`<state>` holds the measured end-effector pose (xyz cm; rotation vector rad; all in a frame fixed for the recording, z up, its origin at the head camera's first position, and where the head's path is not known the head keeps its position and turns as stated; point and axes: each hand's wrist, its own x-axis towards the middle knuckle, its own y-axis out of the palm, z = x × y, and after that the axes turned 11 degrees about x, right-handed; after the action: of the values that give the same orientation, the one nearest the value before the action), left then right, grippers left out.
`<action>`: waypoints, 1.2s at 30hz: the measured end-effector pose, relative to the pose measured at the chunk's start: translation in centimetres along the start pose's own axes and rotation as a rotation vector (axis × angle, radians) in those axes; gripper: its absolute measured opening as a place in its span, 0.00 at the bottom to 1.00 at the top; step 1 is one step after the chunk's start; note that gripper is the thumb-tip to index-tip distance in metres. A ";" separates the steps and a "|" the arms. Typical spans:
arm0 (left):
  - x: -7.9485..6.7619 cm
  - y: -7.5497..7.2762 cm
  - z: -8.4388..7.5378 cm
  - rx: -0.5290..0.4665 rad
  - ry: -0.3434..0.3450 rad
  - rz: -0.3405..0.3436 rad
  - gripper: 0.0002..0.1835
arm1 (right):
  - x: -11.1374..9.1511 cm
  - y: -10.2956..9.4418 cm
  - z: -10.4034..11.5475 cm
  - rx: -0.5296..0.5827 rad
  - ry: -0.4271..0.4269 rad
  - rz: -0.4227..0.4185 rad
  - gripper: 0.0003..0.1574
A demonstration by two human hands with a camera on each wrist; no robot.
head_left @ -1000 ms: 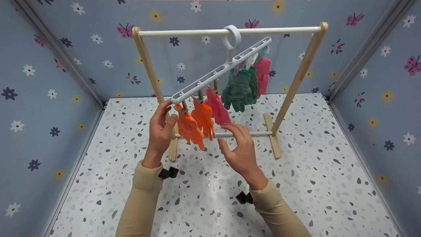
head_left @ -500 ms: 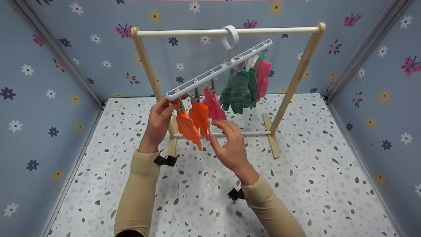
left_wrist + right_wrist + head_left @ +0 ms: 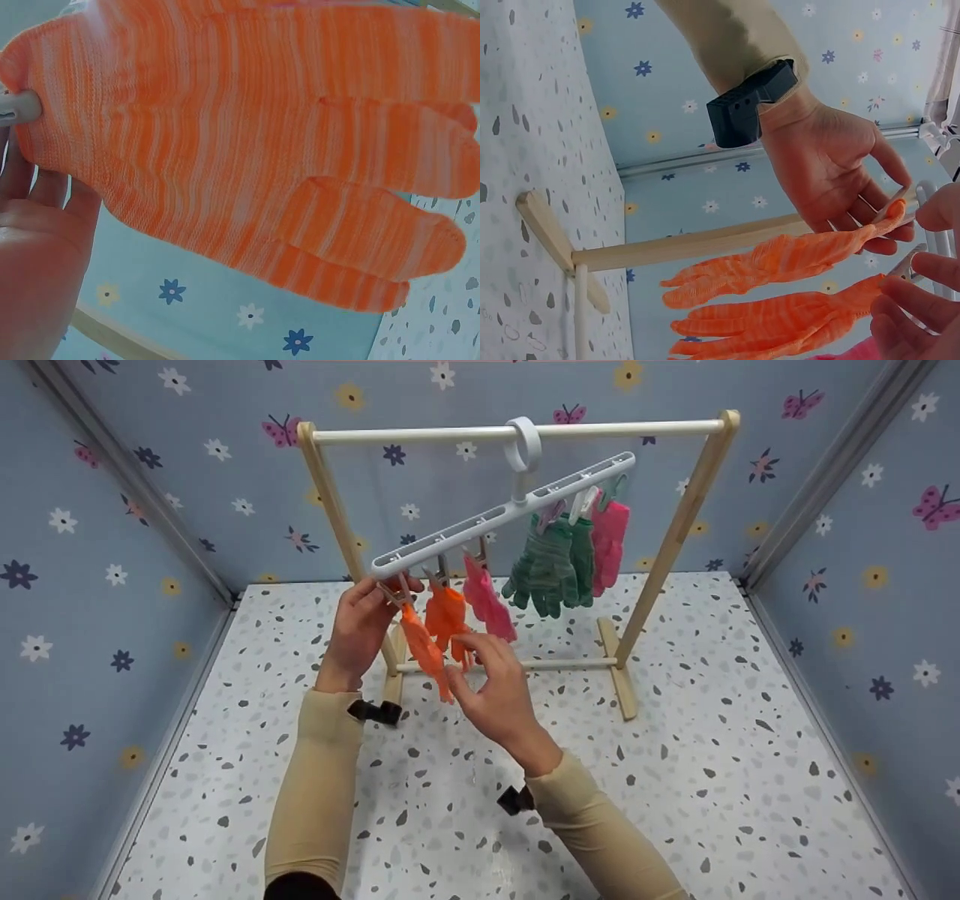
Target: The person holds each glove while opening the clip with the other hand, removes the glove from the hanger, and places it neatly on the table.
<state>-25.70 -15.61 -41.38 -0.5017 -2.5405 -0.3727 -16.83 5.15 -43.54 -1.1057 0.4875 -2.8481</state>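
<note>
The head view looks forward and down; both wrist views share one orange glove [image 3: 210, 135], the left nearer.

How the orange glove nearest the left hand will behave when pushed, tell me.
That orange glove is probably floppy and light for its size, being thin-looking knit. A push would likely swing it, since the clip grips only its cuff.

Has rack [image 3: 676, 540] on counter [image 3: 712, 780], before wall [image 3: 450, 394]; carries hanger [image 3: 519, 510] on top bar [image 3: 442, 434], with three gloves [image 3: 445, 613] left of ring [image 3: 534, 444] and nearer, three others [image 3: 551, 566] right, farther back.
</note>
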 end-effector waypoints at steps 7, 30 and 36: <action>0.0 0.1 -0.1 -0.085 0.012 0.025 0.20 | 1.0 1.2 0.5 0.023 0.008 -0.006 0.21; 0.0 0.6 0.3 -0.202 0.008 0.013 0.20 | 3.3 2.8 0.4 0.100 -0.042 -0.031 0.13; 0.1 0.4 0.5 -0.249 -0.003 0.013 0.21 | 3.6 2.9 0.3 0.116 -0.045 -0.041 0.10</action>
<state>-25.85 -15.00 -41.70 -0.6095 -2.5054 -0.6887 -19.49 1.80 -41.88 -1.1700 0.2955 -2.8374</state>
